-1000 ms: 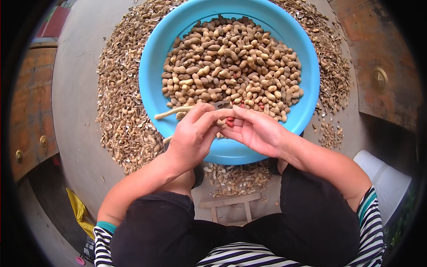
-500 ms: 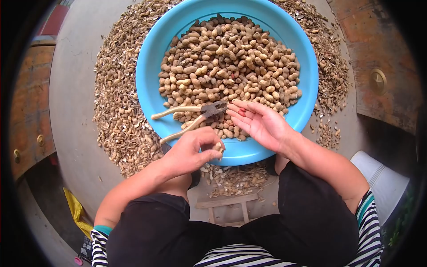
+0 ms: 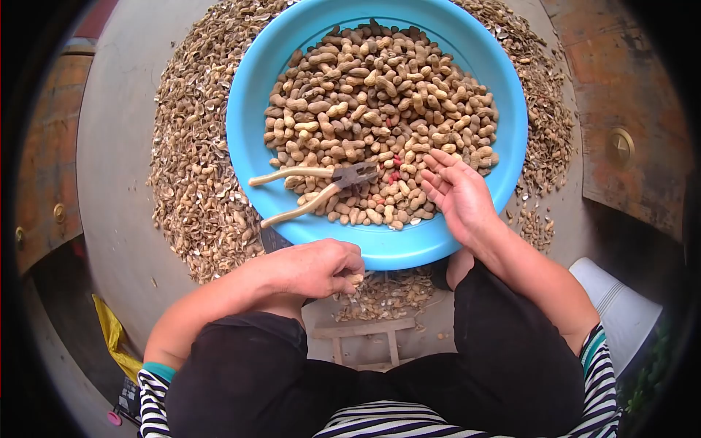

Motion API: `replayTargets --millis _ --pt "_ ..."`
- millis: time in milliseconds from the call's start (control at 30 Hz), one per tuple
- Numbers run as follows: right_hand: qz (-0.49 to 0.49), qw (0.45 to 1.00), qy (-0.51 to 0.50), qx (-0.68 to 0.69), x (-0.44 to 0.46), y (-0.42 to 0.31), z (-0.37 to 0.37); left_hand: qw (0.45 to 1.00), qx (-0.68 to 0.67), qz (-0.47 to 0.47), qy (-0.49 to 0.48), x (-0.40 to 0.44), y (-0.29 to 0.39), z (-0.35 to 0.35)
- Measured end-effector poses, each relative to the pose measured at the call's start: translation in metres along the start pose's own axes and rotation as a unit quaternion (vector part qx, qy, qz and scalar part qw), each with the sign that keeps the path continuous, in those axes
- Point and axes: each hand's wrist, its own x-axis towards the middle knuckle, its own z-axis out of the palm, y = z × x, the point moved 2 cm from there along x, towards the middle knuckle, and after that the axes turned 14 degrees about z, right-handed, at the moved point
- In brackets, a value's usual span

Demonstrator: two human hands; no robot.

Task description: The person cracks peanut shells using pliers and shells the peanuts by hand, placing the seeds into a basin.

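Whole peanuts (image 3: 343, 109) fill much of a wide blue basin (image 3: 504, 87). Pliers with cream handles (image 3: 296, 173) lie open on them, jaws pointing right. Several red peanut kernels (image 3: 395, 177) show among the peanuts just right of the jaws. My right hand (image 3: 461, 196) is over the right part of the basin, palm up, fingers apart, holding nothing. My left hand (image 3: 321, 264) is closed beside the basin's near rim, over the floor. A pale bit of peanut shell (image 3: 355, 279) sticks out between its fingertips.
Broken shells lie in a big heap (image 3: 193, 131) left of the basin and another heap (image 3: 548, 109) at right. More shells (image 3: 383, 296) are on the floor between my feet, by a small wooden stool (image 3: 365, 330). A white bucket (image 3: 617, 306) lies at right, a yellow bag (image 3: 117, 339) at left.
My left hand has moved down and out past the near rim with the shell. My right hand has shifted right, and the red kernels that were at its fingers now lie on the peanuts.
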Motion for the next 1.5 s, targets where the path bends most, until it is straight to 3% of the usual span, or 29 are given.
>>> replayTargets --millis 333,467,533,633,800,833,900,933,1000,1067,1233,1300,1333,1367,1433,1500 --pt "-0.004 0.998 0.044 -0.039 0.006 0.002 -0.008 1.000 -0.003 0.009 -0.025 -0.003 -0.002 0.003" --pt "-0.045 0.990 0.059 -0.123 0.008 0.000 -0.006 0.997 0.005 -0.021 -0.080 -0.002 -0.002 0.003" --pt "-0.061 0.984 0.055 -0.157 0.012 0.002 -0.007 0.996 -0.011 0.048 -0.080 -0.006 -0.001 0.006" --pt "-0.104 0.971 0.052 -0.208 0.021 0.005 -0.010 0.993 -0.017 0.018 -0.118 -0.005 0.001 0.005" --pt "-0.222 0.880 0.056 -0.417 0.023 0.006 -0.007 0.994 -0.018 0.023 -0.109 -0.007 0.005 0.004" --pt "-0.222 0.880 0.056 -0.417 0.022 0.005 -0.006 0.994 -0.015 0.025 -0.104 -0.007 0.005 0.003" --pt "-0.330 0.806 0.076 -0.486 0.017 0.001 0.000 0.995 -0.021 0.013 -0.100 -0.007 0.002 0.004" --pt "-0.330 0.805 0.075 -0.487 0.018 0.001 0.000 0.995 -0.026 0.001 -0.096 -0.007 0.000 0.004" --pt "-0.401 0.729 0.075 -0.549 0.018 0.000 0.002 0.995 -0.023 -0.010 -0.095 -0.007 0.001 0.004" --pt "-0.403 0.719 0.069 -0.562 0.018 0.001 0.003 0.995 -0.021 -0.022 -0.095 -0.009 0.000 0.004" --pt "-0.393 0.662 0.054 -0.636 0.016 0.011 0.003 1.000 0.003 -0.003 -0.001 -0.008 -0.001 0.000" --pt "-0.379 0.563 0.093 -0.729 0.012 0.017 0.005 0.999 0.007 -0.003 0.053 -0.007 0.002 -0.007" --pt "-0.383 0.551 0.099 -0.734 0.011 0.019 0.007 0.994 0.012 -0.003 0.107 -0.007 0.003 -0.011" --pt "-0.383 0.552 0.099 -0.734 0.011 0.019 0.007 0.994 0.012 -0.003 0.106 -0.007 0.001 -0.012" --pt "-0.350 0.580 0.094 -0.729 0.013 0.018 0.007 0.928 0.241 0.017 0.285 -0.011 0.000 -0.022" --pt "-0.344 0.601 0.091 -0.715 0.017 0.018 0.004 0.914 0.291 -0.007 0.284 -0.013 -0.006 -0.028"
